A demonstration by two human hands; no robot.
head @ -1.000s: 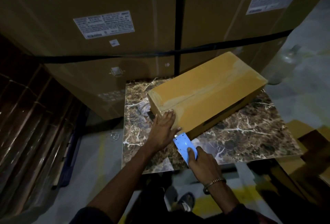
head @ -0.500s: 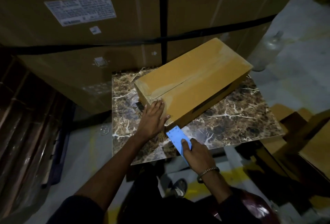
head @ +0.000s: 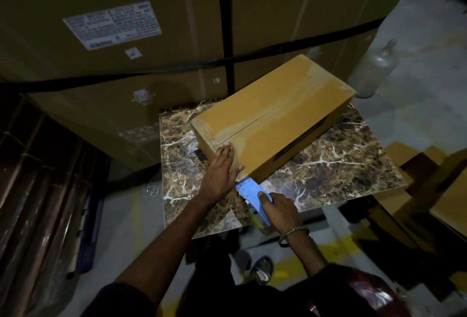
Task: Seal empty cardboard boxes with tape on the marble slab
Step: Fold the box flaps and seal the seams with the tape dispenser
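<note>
A long brown cardboard box point(head: 275, 117) lies diagonally on the dark veined marble slab point(head: 328, 165), clear tape shining along its top seam. My left hand point(head: 221, 170) presses flat on the box's near end, fingers straight. My right hand point(head: 279, 212) grips a blue tape dispenser point(head: 250, 191) whose front end sits at the box's near lower corner, just right of my left hand. The dispenser's underside and tape roll are mostly hidden by my hand.
Huge strapped cartons point(head: 156, 38) with white labels rise right behind the slab. A clear plastic bottle point(head: 374, 69) stands on the floor at the back right. More cardboard point(head: 449, 198) lies to the right. Dark wrapped bundles point(head: 38, 177) fill the left side.
My left hand stays pressed on the box's near end. The dispenser in my right hand stays close to the box's near corner. The view has shifted slightly.
</note>
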